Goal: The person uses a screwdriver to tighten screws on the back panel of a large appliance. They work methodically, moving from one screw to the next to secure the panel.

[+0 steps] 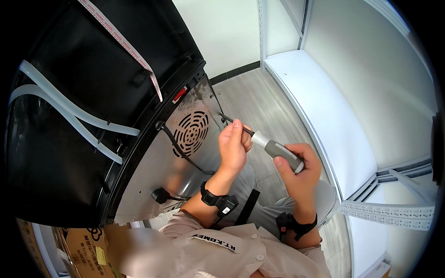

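Note:
A screwdriver (pixel 279 151) with a grey and white handle and a dark shaft points up and left toward the edge of a bare metal panel (pixel 143 186). Its tip is at or very near a small fitting by the panel's far right corner; contact is hard to make out. My right hand (pixel 302 170) grips the handle, thumb along its side. Closed around the shaft is my left hand (pixel 233 147), close to the panel. Left of it, a round slotted vent (pixel 191 133) is cut into the metal, and a black cable (pixel 178 149) runs down past the vent.
The metal panel belongs to a large black appliance (pixel 88 69) on my left, with two white hoses (pixel 79 113) and a red-marked strip (pixel 121 41). A black plug (pixel 161 195) sits low on the panel. White shelving (pixel 324 106) stands right; a cardboard box (pixel 85 252) lies lower left.

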### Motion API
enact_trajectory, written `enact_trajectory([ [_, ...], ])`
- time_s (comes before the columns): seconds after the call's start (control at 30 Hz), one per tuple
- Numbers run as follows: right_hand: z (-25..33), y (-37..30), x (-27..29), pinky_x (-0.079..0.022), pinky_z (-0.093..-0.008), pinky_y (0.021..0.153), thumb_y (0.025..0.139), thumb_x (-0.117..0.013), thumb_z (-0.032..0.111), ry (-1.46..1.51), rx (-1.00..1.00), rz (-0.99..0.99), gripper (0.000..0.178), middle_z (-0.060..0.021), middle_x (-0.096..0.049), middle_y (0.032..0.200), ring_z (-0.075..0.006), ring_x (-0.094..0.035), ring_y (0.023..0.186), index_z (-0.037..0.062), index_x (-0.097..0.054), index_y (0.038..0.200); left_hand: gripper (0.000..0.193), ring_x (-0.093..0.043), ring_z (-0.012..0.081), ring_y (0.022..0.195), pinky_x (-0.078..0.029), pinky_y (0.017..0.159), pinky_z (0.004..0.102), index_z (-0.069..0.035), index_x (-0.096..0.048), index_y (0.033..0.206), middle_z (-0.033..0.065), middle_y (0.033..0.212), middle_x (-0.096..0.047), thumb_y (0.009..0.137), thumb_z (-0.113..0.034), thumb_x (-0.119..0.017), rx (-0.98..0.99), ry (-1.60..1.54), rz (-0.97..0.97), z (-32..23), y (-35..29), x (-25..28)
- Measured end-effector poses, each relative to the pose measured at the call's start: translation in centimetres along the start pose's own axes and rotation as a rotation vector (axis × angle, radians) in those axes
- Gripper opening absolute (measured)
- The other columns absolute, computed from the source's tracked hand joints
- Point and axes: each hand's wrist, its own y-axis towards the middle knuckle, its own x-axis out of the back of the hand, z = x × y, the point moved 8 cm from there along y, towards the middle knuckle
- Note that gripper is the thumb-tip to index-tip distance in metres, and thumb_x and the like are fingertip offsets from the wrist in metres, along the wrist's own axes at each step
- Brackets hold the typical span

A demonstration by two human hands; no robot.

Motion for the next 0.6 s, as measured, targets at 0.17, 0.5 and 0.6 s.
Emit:
enact_trajectory([
  [0.17,2.6,-0.1,-0.3,-0.047,-0.0292,0.075,0.080,-0.071,0.008,-0.101,0.457,-0.030,0.023,-0.0112,-0.057,0.110,-0.0177,-0.057,0.090,0.0015,-0.065,0.102,0.037,-0.021,0.0058,0.047,-0.019,0.045,0.0256,-0.007,-0.050,0.075,-0.0059,0.057,-0.028,0.103,-0.031,-0.049,-0.009,-0.021,0.029,0.1,0.1,0.3],
  [0.5,-1.2,0.1,0.1,-0.046,-0.0303,0.085,0.082,-0.070,0.006,-0.027,0.082,-0.066,0.046,-0.0113,-0.058,0.111,-0.0169,-0.056,0.096,0.0009,-0.053,0.124,0.033,-0.025,0.0057,0.046,-0.021,0.044,0.0252,-0.002,-0.056,0.083,-0.0054,0.057,-0.031,0.102,-0.028,-0.052,-0.031,0.061,-0.004,0.0,0.0,0.8],
  [0.6,0.0,0.0,0.3,-0.043,-0.0330,0.098,0.076,-0.067,-0.010,0.141,0.184,-0.108,0.052,-0.0122,-0.057,0.115,-0.0177,-0.053,0.106,0.0006,-0.051,0.124,0.034,-0.027,0.0058,0.046,-0.021,0.044,0.0246,0.001,-0.058,0.092,-0.0055,0.056,-0.031,0.103,-0.029,-0.048,0.007,-0.011,0.052,0.6,0.1,0.1],
])
